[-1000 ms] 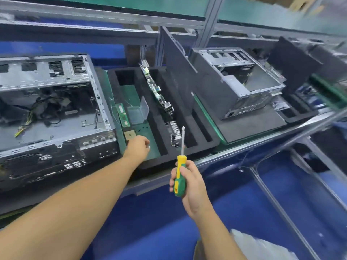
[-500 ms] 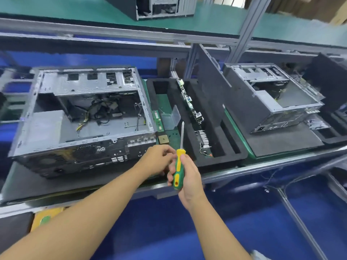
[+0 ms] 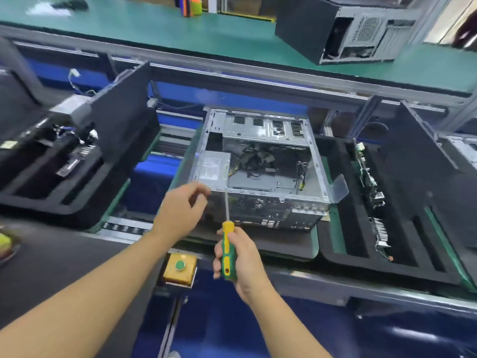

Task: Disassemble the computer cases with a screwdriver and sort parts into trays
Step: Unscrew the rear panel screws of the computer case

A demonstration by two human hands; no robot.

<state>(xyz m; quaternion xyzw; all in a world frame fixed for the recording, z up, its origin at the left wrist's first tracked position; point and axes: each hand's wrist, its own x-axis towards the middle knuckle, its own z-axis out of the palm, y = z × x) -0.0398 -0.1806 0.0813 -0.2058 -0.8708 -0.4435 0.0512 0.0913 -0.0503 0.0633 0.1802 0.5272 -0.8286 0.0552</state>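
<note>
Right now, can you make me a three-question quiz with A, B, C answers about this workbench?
1. Where is the yellow button box?
A) on the floor
B) at the front edge of the bench, between the arms
C) on a chair

2. What colours are on the screwdriver handle?
A) red and black
B) yellow and green
C) all blue

3. How is the computer case nearest the person?
A) open, with cables showing inside
B) closed up
C) wrapped in paper

Answers:
1 B: the box sits on the bench's edge between both forearms.
2 B: the right hand grips a yellow-and-green handle.
3 A: the top side is off and you can see the wires.
</note>
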